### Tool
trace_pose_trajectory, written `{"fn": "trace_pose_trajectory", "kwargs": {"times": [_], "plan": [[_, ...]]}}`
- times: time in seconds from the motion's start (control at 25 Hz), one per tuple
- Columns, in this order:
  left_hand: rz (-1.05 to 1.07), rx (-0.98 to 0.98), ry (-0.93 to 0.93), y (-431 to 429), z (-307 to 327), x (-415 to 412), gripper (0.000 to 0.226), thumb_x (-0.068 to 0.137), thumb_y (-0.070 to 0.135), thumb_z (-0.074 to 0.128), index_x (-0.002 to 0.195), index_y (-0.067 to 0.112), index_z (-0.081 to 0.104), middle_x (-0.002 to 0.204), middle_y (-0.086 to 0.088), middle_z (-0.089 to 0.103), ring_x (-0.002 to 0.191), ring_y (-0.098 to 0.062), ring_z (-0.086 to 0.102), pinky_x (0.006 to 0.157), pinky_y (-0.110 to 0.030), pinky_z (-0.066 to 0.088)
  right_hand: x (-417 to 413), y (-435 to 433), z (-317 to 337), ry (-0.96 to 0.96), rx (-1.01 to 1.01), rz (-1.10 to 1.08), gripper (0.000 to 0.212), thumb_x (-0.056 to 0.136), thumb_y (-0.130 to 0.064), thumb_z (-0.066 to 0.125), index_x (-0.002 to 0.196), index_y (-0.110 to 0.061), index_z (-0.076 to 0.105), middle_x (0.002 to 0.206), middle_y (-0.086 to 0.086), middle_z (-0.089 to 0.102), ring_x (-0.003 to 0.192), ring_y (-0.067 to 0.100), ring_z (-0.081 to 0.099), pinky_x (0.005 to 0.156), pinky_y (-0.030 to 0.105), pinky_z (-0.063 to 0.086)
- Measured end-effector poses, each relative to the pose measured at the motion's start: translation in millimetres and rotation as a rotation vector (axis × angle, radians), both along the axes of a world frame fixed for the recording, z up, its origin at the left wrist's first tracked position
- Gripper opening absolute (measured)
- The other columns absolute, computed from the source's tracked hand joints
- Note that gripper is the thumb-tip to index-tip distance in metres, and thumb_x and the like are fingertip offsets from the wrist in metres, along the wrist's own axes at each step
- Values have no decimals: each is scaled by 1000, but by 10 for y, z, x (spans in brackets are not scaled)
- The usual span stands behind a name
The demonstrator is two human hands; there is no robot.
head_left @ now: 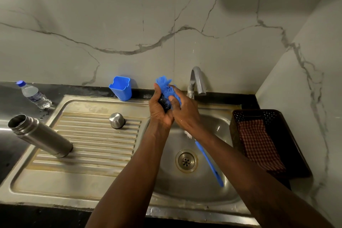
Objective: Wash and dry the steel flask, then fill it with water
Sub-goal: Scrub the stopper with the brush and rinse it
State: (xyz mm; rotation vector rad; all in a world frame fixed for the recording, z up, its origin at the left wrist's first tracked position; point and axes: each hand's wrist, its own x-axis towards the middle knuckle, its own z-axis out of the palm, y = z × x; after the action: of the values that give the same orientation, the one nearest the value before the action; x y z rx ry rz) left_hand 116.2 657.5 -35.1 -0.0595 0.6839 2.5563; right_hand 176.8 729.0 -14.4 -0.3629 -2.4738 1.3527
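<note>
The steel flask [41, 136] stands open on the ribbed drainboard [96, 146] at the left, leaning in this wide view. Its steel cap [117, 120] rests upside down further back on the drainboard. Over the basin, my left hand [160, 112] grips a small dark stopper [164, 102]. My right hand [185, 111] presses a blue scrubber [166, 87] against that stopper. Both hands are just left of the tap [198, 81]. No water stream is visible.
A blue-handled bottle brush [209, 163] lies in the sink basin [203, 187] beside the drain [186, 161]. A blue holder [121, 88] stands at the back edge. A plastic water bottle [34, 95] lies at far left. A dark basket [277, 116] with a checked cloth [259, 144] sits right.
</note>
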Motion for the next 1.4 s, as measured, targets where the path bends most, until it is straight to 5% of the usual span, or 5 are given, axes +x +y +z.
{"fn": "trace_pose_trajectory", "kwargs": {"times": [0.4, 0.8, 1.0, 1.2, 1.4], "plan": [[67, -8, -75, 72, -91, -8, 63, 103, 65, 42, 110, 7, 66, 92, -11, 70, 79, -21, 70, 71, -32, 62, 3, 2, -35, -51, -63, 50, 46, 108, -31, 50, 153, -23, 47, 148, 8, 58, 132, 24, 58, 112, 36, 47], [6, -84, -144, 63, -18, 46, 89, 93, 83, 36, 116, 4, 69, 98, -13, 74, 83, -22, 73, 83, -33, 62, -79, 79, 9, -154, -25, -100, 46, 108, -35, 47, 153, -28, 46, 145, 7, 60, 133, 27, 55, 110, 35, 42], [47, -100, -118, 66, 17, -65, 99, 91, 89, 16, 98, 5, 69, 83, -12, 72, 72, -23, 72, 66, -31, 62, 14, -21, -54, -92, -31, 13, 47, 108, -34, 48, 154, -26, 45, 149, 7, 56, 136, 25, 54, 114, 42, 44], [-36, -143, -99, 110, -7, 25, 89, 91, 86, 33, 108, 8, 70, 94, -10, 72, 83, -23, 73, 79, -35, 63, -66, 16, -7, -187, 15, -100, 47, 108, -39, 46, 155, -31, 43, 144, 6, 60, 132, 28, 55, 110, 45, 46], [-156, -332, -20, 63, -56, 50, 62, 101, 57, 57, 138, 8, 65, 127, -14, 71, 120, -31, 67, 116, -49, 44, -134, 213, 80, -180, -94, -105, 50, 108, -40, 46, 157, -29, 40, 151, 6, 54, 136, 25, 53, 113, 44, 46]]}}
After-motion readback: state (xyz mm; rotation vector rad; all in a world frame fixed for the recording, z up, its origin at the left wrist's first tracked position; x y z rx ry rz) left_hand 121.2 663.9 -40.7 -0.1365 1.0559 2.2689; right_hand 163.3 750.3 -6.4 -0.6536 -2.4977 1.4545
